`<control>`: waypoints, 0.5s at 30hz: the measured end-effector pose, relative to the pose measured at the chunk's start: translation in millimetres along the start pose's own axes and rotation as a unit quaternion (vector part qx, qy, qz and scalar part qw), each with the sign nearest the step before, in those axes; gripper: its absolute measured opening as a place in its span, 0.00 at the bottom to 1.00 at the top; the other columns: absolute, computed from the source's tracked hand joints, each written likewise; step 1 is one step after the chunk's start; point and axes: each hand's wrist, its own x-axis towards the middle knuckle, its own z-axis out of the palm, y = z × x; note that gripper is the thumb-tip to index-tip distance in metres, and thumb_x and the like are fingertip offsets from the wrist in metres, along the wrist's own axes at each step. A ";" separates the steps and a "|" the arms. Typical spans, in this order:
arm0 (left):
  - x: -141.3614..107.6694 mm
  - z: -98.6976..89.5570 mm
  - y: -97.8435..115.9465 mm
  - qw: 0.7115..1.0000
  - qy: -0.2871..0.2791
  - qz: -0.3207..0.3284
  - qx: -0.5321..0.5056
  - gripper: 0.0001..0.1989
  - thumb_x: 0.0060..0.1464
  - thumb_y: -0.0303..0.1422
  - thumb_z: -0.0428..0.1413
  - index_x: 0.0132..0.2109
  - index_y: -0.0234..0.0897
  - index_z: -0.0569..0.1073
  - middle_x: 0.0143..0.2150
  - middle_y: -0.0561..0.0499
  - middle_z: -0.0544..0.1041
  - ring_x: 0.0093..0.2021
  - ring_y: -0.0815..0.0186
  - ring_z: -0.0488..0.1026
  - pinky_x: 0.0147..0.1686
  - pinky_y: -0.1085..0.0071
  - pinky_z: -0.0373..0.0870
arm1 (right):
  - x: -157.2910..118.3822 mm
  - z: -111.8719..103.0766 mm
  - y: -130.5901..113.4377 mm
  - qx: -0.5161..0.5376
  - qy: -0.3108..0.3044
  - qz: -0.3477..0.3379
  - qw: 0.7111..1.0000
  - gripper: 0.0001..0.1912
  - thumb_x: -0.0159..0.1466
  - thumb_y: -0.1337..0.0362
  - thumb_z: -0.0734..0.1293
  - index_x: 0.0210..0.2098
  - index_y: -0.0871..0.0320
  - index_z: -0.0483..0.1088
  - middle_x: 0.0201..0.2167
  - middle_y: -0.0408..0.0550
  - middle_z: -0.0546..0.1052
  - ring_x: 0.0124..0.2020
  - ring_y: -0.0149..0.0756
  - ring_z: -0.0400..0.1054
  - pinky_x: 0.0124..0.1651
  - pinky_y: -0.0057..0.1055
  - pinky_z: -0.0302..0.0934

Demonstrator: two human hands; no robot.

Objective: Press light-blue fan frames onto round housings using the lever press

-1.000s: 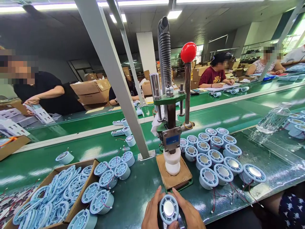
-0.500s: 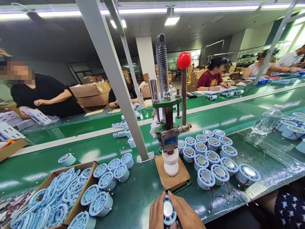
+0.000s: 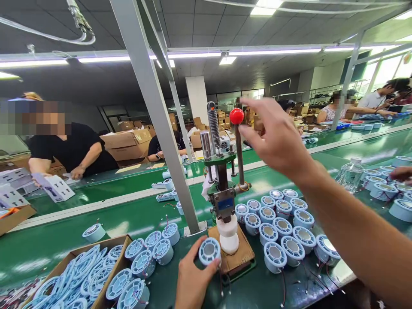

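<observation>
Between the thumb and fingers of my left hand (image 3: 196,272) is a light blue round housing with a silver disc (image 3: 209,251), held just left of the press base. Raised beside the red ball knob (image 3: 237,116) of the lever, my right hand (image 3: 273,133) has its fingers apart and holds nothing. The hand press (image 3: 224,201) stands upright on a brown board (image 3: 243,253), with white round blocks (image 3: 229,242) under its ram. Thin wires hang below the held housing.
Rows of blue housings (image 3: 282,225) stand right of the press, more (image 3: 143,262) to the left. A carton (image 3: 125,253) holds blue rings. A metal post (image 3: 161,107) rises left of the press. Near a clear bottle (image 3: 350,175), another person's hand (image 3: 402,174) enters from the right.
Both hands were around the housing at the front edge. My left hand has carried it up beside the press; my right hand has let go and risen to the knob. The view has tilted up.
</observation>
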 end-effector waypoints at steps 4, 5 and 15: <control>31.6 27.3 23.0 0.988 -0.060 0.016 -0.140 0.29 0.39 0.32 0.65 0.52 0.31 0.74 0.49 0.41 0.80 0.48 0.54 0.77 0.53 0.61 0.70 | 58.5 46.7 24.8 0.110 0.019 0.120 0.986 0.16 0.66 0.69 0.56 0.43 0.65 0.74 0.31 0.46 0.75 0.33 0.29 0.70 0.48 0.32 0.65; 35.2 35.0 25.1 0.984 -0.074 0.022 -0.163 0.29 0.39 0.30 0.65 0.52 0.31 0.74 0.49 0.42 0.80 0.48 0.54 0.76 0.53 0.61 0.70 | 59.5 57.2 28.0 0.134 0.017 0.133 0.982 0.17 0.65 0.69 0.55 0.37 0.64 0.75 0.26 0.44 0.74 0.27 0.26 0.69 0.42 0.29 0.65; 38.2 46.2 20.8 0.978 -0.136 0.035 -0.156 0.27 0.36 0.29 0.69 0.48 0.32 0.78 0.46 0.43 0.81 0.47 0.53 0.76 0.51 0.62 0.70 | 51.7 72.6 37.0 0.262 -0.001 0.180 0.948 0.15 0.61 0.66 0.56 0.30 0.67 0.73 0.23 0.46 0.72 0.16 0.23 0.66 0.19 0.19 0.57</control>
